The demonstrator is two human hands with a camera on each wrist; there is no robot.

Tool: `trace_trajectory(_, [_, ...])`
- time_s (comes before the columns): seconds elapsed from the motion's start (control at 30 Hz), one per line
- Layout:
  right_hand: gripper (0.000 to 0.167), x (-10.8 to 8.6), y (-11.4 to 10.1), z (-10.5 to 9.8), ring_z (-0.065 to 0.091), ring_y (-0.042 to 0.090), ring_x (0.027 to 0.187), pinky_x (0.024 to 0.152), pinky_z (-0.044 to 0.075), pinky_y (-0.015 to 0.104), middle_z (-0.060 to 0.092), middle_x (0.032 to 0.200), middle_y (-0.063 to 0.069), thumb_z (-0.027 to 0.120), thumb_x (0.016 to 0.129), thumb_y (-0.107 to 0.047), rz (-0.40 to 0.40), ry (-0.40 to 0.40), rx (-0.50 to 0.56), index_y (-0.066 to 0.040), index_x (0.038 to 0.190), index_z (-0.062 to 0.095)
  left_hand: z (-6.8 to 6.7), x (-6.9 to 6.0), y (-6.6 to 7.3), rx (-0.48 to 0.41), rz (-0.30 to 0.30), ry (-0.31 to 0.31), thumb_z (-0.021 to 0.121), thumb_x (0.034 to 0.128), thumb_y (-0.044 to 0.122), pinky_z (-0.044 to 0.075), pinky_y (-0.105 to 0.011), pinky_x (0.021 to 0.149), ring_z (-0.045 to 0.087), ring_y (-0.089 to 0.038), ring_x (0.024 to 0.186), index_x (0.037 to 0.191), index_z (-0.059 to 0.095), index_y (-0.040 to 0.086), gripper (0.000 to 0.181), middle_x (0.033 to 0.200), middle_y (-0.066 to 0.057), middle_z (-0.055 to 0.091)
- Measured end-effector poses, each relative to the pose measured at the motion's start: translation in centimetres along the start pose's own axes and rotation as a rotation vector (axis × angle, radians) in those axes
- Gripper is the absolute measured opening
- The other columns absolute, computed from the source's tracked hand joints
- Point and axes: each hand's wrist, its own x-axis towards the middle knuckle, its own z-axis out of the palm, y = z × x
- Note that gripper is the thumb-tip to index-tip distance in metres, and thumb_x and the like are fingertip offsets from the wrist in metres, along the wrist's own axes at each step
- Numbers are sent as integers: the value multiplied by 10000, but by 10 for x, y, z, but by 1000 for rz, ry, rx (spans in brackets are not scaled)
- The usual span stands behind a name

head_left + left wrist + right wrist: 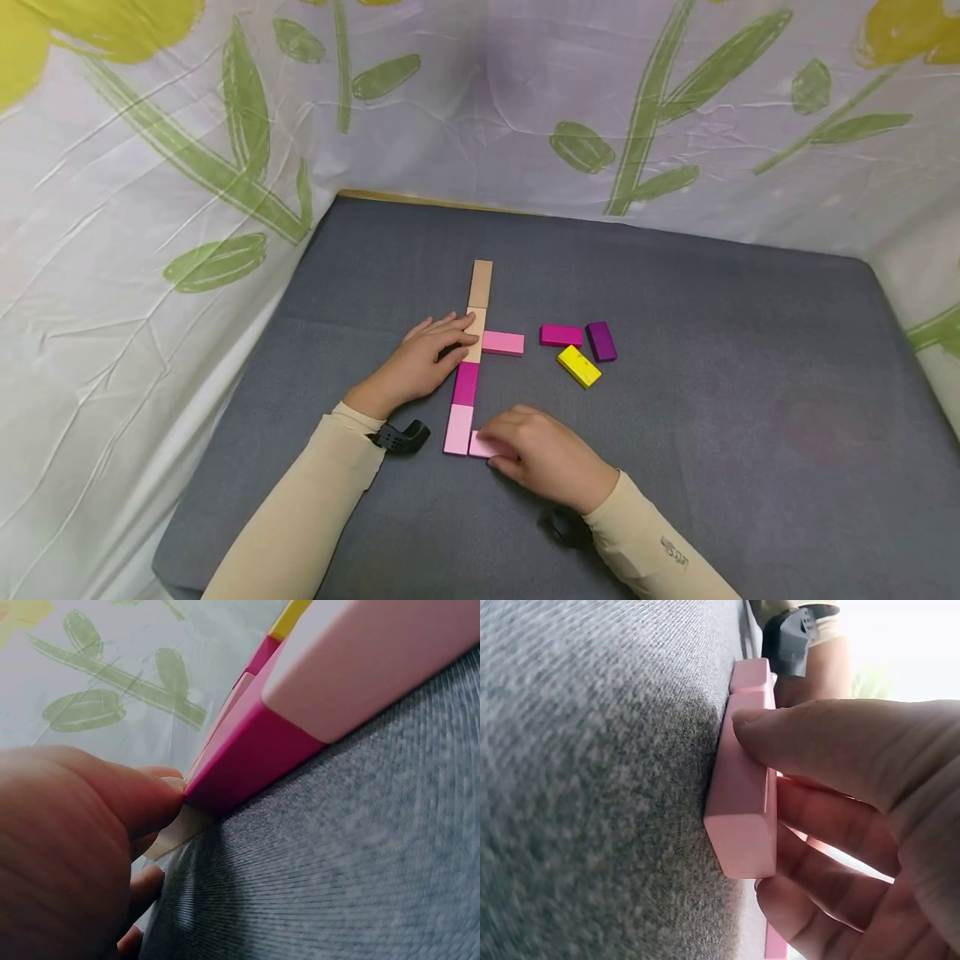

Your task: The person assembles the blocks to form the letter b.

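Note:
A column of flat blocks runs up the cloth: tan, beige, magenta and light pink, end to end. My left hand rests its fingers on the beige block; in the left wrist view the thumb touches near the magenta block's corner. At the column's near end, my right hand pinches another light pink block, lying crosswise against it. In the right wrist view the thumb presses that block's side, with fingers opposite.
A pink block juts right from the beige one. Farther right lie a magenta block, a purple block and a yellow block. Grey cloth covers the table; a flower-patterned sheet hangs behind.

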Motion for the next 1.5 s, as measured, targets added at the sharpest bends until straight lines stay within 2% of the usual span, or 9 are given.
trace_trajectory(0.63, [305, 1, 1, 3, 685, 166, 1052, 969, 575, 359, 769, 1122, 6, 841, 908, -145, 11, -12, 16, -88, 1197, 765, 1, 2, -3, 1, 8, -7, 616, 1067, 167, 159, -574, 1292, 376, -318, 1548, 1335, 720, 79, 300, 1630, -61, 471])
trace_trajectory(1.5, [326, 0, 0, 2, 690, 169, 1059, 975, 574, 364, 772, 1141, 8, 844, 905, -154, 14, -5, 8, -84, 1213, 766, -1, 1, 1, 9, 2, -16, 616, 1067, 173, 159, -575, 1292, 377, -324, 1547, 1342, 718, 83, 308, 1636, -60, 461])
